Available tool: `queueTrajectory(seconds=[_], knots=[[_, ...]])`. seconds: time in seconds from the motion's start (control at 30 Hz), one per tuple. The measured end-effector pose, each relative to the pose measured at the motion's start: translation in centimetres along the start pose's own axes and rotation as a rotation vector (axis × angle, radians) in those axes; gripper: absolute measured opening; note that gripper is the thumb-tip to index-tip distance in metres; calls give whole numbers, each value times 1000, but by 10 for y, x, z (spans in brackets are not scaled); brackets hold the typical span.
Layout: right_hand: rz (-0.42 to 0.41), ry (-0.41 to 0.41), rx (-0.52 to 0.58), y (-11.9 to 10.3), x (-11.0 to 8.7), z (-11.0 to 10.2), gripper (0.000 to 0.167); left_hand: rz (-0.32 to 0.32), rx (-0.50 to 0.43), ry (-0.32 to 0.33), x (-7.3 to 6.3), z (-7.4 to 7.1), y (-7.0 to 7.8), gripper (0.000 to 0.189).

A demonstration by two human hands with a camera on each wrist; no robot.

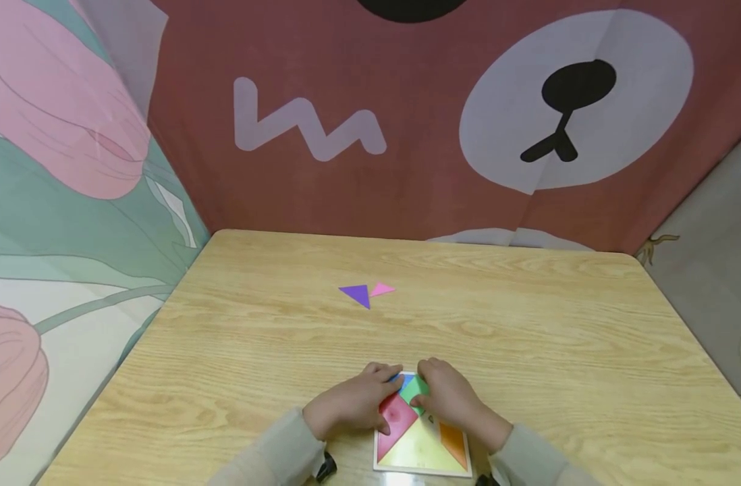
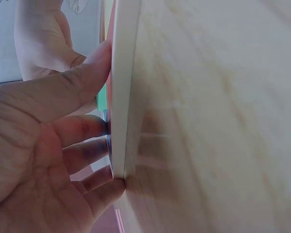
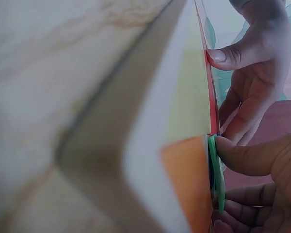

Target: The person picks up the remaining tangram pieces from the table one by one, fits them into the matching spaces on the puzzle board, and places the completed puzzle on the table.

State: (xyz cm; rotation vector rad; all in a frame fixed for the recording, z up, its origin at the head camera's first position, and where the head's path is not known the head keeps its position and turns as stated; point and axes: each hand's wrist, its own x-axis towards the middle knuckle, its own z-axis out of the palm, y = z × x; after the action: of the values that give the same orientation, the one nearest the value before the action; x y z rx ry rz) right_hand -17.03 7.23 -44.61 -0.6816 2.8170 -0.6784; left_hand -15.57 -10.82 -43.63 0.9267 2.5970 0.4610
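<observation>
A tangram tray (image 1: 425, 472) with a pale rim lies flat near the table's front edge. My right hand (image 1: 452, 398) pinches a green tangram piece (image 1: 414, 390) between thumb and fingers, over the tray's upper part. Seen from the right wrist, that green piece (image 3: 217, 174) stands slightly proud of the orange piece (image 3: 186, 179). Across the tray's left side, my left hand (image 1: 358, 398) rests with extended fingers, the thumb on the red piece (image 1: 395, 415) and fingertips by the blue piece (image 1: 407, 383). In the left wrist view its little finger touches the rim (image 2: 123, 87).
A yellow piece (image 1: 425, 449) fills the tray's near part. Farther back on the wooden table (image 1: 528, 324) lie a purple triangle (image 1: 358, 293) and a smaller pink triangle (image 1: 380, 289), close together. A printed brown curtain (image 1: 407, 182) hangs behind the table.
</observation>
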Motion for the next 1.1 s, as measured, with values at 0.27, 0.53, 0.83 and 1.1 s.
queueTrajectory(seconds=[0.27,0.53,0.83,1.1], knots=[[25,-18,-6,-2,3,-2,32,12,6,11,1,-2,-1,75],[-7,-11,-29,-3,4,0,32,18,14,4,1,-2,-2,75],[-100,-29,-47,0,8,-3,31,4,-5,2,2,0,-3,75],[-115,-133,72,8,10,-6,20,-11,-18,-3,1,4,-2,77]])
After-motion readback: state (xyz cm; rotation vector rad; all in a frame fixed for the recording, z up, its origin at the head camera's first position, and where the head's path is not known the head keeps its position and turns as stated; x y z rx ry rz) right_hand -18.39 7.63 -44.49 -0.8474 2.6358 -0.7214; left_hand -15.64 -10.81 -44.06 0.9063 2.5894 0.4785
